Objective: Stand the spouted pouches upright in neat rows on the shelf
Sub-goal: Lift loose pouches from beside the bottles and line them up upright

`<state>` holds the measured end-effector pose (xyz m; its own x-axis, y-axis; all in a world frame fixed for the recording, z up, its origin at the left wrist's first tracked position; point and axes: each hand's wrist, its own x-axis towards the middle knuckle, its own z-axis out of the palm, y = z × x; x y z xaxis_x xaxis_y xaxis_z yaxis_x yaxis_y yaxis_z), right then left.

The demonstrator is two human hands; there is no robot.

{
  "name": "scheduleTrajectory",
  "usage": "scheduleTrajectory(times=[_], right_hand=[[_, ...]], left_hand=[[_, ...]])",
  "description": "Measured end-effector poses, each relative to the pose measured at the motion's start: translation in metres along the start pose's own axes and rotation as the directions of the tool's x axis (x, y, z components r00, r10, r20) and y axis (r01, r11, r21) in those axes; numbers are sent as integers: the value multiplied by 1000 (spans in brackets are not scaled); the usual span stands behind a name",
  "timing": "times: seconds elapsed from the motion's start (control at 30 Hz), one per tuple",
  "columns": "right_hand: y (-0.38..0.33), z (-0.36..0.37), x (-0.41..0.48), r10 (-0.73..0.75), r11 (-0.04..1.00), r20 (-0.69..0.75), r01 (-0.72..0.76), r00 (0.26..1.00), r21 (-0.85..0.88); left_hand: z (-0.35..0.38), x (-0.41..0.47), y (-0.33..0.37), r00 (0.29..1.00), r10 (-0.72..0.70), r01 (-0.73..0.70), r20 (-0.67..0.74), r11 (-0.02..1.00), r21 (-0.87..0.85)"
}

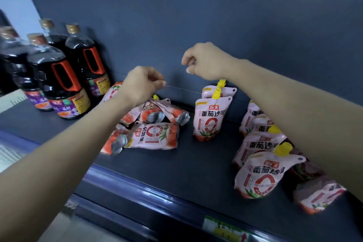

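I have both hands up over the shelf (196,165), and both are curled closed with nothing in them that I can see. My left hand (143,82) hangs straight over the heap of fallen pouches (157,116), so it is the nearer one for the next pick. The front pouch of that heap (155,135) lies flat with its long axis running across the shelf, its top towards the bottles (59,78) on the left as far as I can judge. My right hand (206,61) is above and just behind the standing pair (211,118) in the middle. More pouches stand in a row (257,143) under my right forearm. I'd drop the left hand, take the pouch by its top and swing it upright beside the standing pair.
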<state>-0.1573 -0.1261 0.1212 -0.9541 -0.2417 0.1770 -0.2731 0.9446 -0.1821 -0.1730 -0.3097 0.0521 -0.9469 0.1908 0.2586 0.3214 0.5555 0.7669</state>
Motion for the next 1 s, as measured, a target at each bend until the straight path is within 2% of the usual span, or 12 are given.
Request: scheduleTrajectory(times=[0.1,0.27,0.53,0.7,0.8,0.9,1.0], right_hand=[[-18,16,12,-82,996,76,83,994,-12],[-35,48,26,-131,989,226,143,965,-38],[-34,87,42,-58,991,345,97,937,-96],[-27,110,55,45,984,377,24,925,-177],[-25,122,63,72,971,421,33,904,-236],[-21,127,72,121,966,500,14,858,-258],[-16,124,83,209,975,589,-120,780,-187]], left_hand=[[-18,-13,-23,997,-70,71,-14,992,107],[-23,-39,-58,978,-209,196,30,952,233],[-17,-61,-87,957,-290,277,18,930,242],[-12,-62,-94,952,-302,284,42,928,242],[-11,-54,-99,959,-275,251,60,931,264],[-10,-43,-103,964,-242,201,109,935,293],[-13,-31,-107,970,-198,146,140,938,313]])
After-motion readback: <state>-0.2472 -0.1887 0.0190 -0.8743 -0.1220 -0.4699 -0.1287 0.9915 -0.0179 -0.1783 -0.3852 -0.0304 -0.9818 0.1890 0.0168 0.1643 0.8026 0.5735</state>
